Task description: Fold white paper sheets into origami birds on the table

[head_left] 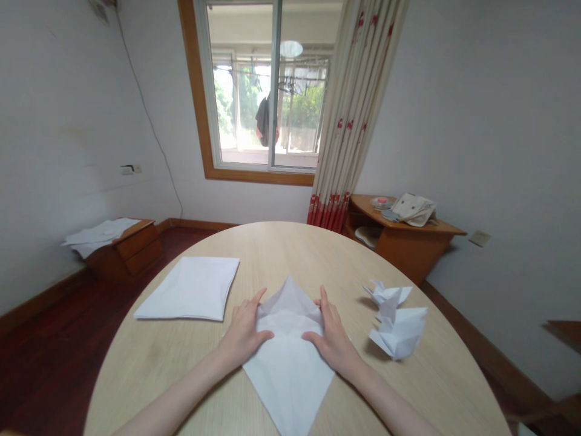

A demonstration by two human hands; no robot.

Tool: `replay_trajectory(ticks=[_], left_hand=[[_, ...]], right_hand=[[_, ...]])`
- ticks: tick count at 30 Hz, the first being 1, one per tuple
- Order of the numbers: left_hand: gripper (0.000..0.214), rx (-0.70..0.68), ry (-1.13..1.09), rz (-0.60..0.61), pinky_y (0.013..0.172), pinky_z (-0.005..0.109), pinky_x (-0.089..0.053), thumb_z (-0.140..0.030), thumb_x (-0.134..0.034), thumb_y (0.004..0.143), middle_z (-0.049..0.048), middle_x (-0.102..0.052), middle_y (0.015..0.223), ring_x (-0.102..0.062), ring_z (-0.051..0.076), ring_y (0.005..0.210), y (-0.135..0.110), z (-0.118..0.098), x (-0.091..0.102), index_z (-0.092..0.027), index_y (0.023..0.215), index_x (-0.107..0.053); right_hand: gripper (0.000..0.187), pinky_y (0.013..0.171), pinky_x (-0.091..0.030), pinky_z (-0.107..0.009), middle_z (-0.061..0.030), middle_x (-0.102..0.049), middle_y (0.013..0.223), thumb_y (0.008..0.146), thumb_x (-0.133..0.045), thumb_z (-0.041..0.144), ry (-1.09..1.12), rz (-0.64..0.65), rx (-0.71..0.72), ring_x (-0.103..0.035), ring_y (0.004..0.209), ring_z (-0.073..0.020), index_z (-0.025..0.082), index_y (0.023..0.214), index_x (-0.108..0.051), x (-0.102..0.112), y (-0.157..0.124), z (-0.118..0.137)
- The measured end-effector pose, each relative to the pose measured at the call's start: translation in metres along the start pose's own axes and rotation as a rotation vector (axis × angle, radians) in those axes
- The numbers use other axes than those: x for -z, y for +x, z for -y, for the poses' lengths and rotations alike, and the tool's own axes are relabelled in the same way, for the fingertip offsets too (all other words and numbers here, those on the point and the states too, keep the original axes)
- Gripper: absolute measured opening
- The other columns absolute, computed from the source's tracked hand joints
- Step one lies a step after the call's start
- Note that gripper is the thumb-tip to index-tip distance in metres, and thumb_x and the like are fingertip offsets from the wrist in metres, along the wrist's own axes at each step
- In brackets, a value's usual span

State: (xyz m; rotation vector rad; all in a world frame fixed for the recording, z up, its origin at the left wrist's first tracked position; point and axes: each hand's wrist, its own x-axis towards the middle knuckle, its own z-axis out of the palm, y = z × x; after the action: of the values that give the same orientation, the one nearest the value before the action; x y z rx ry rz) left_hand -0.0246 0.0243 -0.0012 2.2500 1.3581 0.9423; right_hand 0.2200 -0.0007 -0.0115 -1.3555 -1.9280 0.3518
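Note:
A white sheet of paper (288,363), partly folded into a diamond shape, lies on the round wooden table (290,254) right in front of me. My left hand (244,330) presses on the paper's left edge, index finger stretched forward and thumb lying on the sheet. My right hand (332,333) mirrors it on the right edge, index finger pointing forward and thumb pressed on the paper. Both hands lie flat on the paper and grip nothing.
A stack of flat white paper sheets (190,288) lies to the left on the table. Finished folded paper figures (396,320) sit to the right. A corner cabinet (402,233) with a bag, a low drawer unit (127,245), a window and a curtain stand behind.

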Motion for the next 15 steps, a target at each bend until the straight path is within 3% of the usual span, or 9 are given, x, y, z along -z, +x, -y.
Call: replay_trajectory(ticks=[8, 15], left_hand=[[0.081, -0.082, 0.1, -0.014, 0.089, 0.046, -0.045, -0.014, -0.066, 0.075, 0.0078, -0.064, 0.105, -0.058, 0.029, 0.099, 0.0006, 0.0038, 0.0035, -0.025, 0.146, -0.029], [0.063, -0.182, -0.043, -0.053, 0.087, 0.038, -0.05, -0.01, -0.047, 0.081, 0.0071, -0.064, 0.104, -0.061, 0.022, 0.097, -0.0028, 0.0004, 0.0026, -0.023, 0.142, -0.035]], right_hand=[[0.1, 0.096, -0.039, -0.051, -0.0118, -0.052, 0.126, 0.081, -0.053, 0.011, -0.086, -0.037, 0.099, -0.051, 0.111, -0.0286, 0.027, 0.148, 0.019, -0.0007, 0.0008, -0.0023], [0.084, 0.092, -0.04, -0.049, -0.0137, -0.055, 0.128, 0.088, -0.039, 0.008, -0.231, -0.078, 0.243, -0.052, 0.113, -0.0292, 0.024, 0.15, 0.015, 0.0026, 0.0019, 0.0008]])
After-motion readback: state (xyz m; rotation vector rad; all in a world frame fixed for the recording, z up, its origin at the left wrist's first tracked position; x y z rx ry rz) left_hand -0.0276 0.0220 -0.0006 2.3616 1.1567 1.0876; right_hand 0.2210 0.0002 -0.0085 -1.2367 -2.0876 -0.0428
